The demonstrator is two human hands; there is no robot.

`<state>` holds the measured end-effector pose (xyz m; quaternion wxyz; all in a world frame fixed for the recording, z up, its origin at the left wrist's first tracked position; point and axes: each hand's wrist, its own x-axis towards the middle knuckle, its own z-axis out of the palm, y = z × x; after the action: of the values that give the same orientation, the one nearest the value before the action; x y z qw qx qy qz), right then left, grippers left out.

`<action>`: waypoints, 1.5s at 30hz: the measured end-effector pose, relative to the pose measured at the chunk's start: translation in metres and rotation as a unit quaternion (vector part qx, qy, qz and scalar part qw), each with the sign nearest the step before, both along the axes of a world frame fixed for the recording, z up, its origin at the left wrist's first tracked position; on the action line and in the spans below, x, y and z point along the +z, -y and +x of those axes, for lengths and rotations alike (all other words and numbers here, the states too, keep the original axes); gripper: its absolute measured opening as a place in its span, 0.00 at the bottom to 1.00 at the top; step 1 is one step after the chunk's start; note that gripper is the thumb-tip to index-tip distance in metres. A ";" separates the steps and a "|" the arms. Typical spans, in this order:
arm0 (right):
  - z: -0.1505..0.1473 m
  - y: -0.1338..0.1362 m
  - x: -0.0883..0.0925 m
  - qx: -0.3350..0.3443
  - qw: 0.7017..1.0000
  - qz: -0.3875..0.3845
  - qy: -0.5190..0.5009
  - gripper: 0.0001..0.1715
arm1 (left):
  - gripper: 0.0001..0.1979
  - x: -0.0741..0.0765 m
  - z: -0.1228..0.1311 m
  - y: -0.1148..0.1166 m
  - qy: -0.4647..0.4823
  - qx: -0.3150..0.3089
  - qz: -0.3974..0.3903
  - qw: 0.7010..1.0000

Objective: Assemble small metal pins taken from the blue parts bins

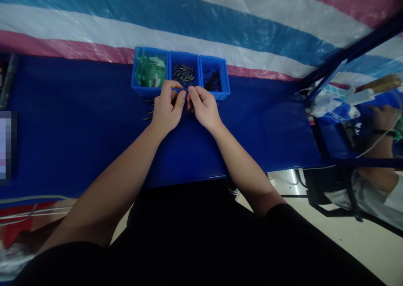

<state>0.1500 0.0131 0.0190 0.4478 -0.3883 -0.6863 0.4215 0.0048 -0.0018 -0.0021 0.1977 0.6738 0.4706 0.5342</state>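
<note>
The left hand [165,109] and right hand [204,107] meet over the blue worktop [78,130]. The fingers of both are curled in and pinched tip to tip. Whatever they pinch is too small to make out.

At 12 o'clock, touching the fingertips, stands a row of three blue bins set side by side. The middle bin [185,59] holds small metal pins [184,73] and lies straight ahead of the hands. The left bin [149,51], at 11 o'clock, holds green pieces. The right bin [220,95], at 1 o'clock, holds small dark parts. The front walls of the bins stand between the hands and the contents.

A few loose pins [148,111] lie on the worktop just at 9 o'clock of the left hand.

A striped tarp [220,21] hangs behind the bins. Far out at 3 o'clock, beyond a dark frame bar [346,46], a white plastic bag [327,105] lies near another person's arm [382,122].
</note>
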 end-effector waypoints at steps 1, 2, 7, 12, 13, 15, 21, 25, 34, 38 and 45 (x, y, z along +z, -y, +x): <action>0.000 0.000 0.000 0.003 1.000 -0.008 -0.005 0.29 | 0.20 0.000 0.000 0.000 0.004 -0.005 -0.002 1.000; 0.000 0.000 0.001 0.007 1.000 -0.015 -0.010 0.30 | 0.20 0.001 0.000 0.000 0.005 -0.011 -0.003 1.000; 0.000 0.001 0.003 -0.001 1.000 -0.028 -0.011 0.31 | 0.19 0.004 0.000 0.003 -0.031 -0.007 0.011 0.999; 0.002 0.000 0.000 -0.003 1.000 -0.024 0.020 0.30 | 0.23 0.007 -0.001 0.003 -0.064 0.015 0.016 0.998; 0.002 -0.001 0.000 0.000 0.999 -0.025 0.024 0.30 | 0.24 0.006 -0.001 0.003 -0.065 0.020 0.018 0.997; 0.001 -0.001 -0.002 0.008 0.999 -0.025 0.028 0.31 | 0.25 0.005 -0.002 0.002 -0.066 0.028 0.022 0.997; -0.001 -0.003 -0.003 0.009 0.999 -0.041 0.007 0.32 | 0.17 0.004 -0.002 0.004 -0.033 0.012 0.011 0.999; 0.000 -0.001 -0.001 0.007 0.999 -0.038 0.018 0.33 | 0.16 0.003 -0.001 0.005 -0.040 0.002 0.004 0.999; 0.003 0.005 0.006 0.043 0.997 0.010 0.068 0.30 | 0.24 0.002 -0.005 -0.001 -0.069 0.033 0.024 0.997; 0.005 0.007 0.009 0.040 0.996 0.048 0.063 0.23 | 0.25 0.004 -0.004 0.000 -0.051 0.058 0.021 0.997; 0.006 0.006 0.004 0.041 0.990 0.114 0.069 0.15 | 0.27 0.007 -0.006 0.001 -0.021 0.037 0.004 0.999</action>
<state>0.1565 0.0075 0.0232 0.4228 -0.3347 -0.7744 0.3309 -0.0014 -0.0030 0.0048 0.1653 0.6678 0.4971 0.5288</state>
